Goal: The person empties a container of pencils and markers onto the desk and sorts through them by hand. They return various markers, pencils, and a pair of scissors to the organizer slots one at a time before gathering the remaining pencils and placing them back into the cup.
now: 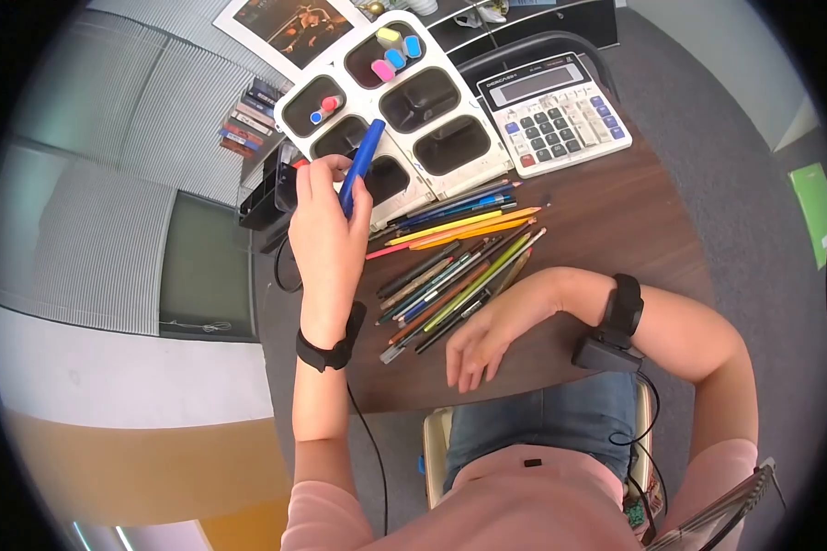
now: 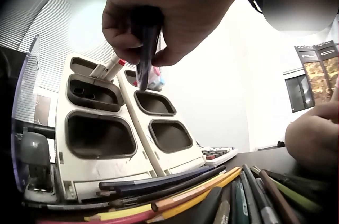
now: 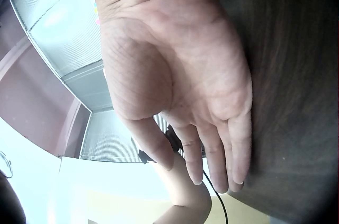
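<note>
My left hand [image 1: 329,234] pinches a blue marker [image 1: 365,165] between thumb and fingers, holding it over the lower left part of a white desk organizer [image 1: 358,97]. In the left wrist view, the marker points down in front of the organizer's compartments. Red and blue markers [image 1: 329,105] stand in the far left compartment. Yellow, blue and pink highlighters [image 1: 394,59] fill the far right one. My right hand [image 1: 487,340] rests at the table's near side with fingers relaxed, holding nothing; its palm shows in the right wrist view. Beside it lies a spread of pencils and pens [image 1: 459,280].
A white calculator [image 1: 556,115] sits right of the organizer on the dark wooden table [image 1: 616,230]. Further pencils, yellow and orange among them [image 1: 469,225], lie along the organizer's near edge. A stack of books [image 1: 251,115] and a framed picture [image 1: 289,32] are at the far left.
</note>
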### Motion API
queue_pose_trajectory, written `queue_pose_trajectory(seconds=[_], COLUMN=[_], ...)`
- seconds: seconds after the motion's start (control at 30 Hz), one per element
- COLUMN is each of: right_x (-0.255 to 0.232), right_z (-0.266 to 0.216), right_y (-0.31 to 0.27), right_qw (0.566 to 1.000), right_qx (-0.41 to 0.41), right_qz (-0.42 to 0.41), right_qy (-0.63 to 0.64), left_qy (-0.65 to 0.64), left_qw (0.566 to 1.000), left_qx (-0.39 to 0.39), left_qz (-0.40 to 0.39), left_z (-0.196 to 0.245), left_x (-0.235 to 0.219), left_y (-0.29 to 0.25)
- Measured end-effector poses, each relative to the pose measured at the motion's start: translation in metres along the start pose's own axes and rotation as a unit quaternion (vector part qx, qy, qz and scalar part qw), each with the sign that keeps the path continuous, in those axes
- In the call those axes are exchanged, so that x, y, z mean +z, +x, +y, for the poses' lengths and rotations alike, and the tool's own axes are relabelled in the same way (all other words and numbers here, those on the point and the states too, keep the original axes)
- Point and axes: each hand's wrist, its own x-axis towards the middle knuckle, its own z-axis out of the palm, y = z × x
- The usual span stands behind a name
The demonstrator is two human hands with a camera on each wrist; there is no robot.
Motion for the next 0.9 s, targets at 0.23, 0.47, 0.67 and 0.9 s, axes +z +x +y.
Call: queue_pose_trajectory(seconds=[0.23,0.47,0.67,0.9], right_x=[-0.001,0.0,0.0,-0.003], right_z=[0.0,0.0,0.0,0.001], right_y=[0.0,0.0,0.001,0.001], right_qw=[1.0,1.0,1.0,1.0], right_qx=[-0.005,-0.005,0.003,0.011], right_qz=[-0.003,-0.001,0.002,-0.013], right_qy=[-0.007,-0.01,-0.003,-0.007], left_qy=[0.07,0.103,0.09,0.126], left_qw=[0.993,0.981,0.981,0.948], left_qx=[0.04,0.079,0.052,0.103], left_qz=[0.091,0.141,0.166,0.275], left_z=[-0.008,-0.019,-0.012,-0.015], left_x=[-0.005,-0.009,-0.013,-0.023], left_y=[0.013,0.017,0.018,0.026])
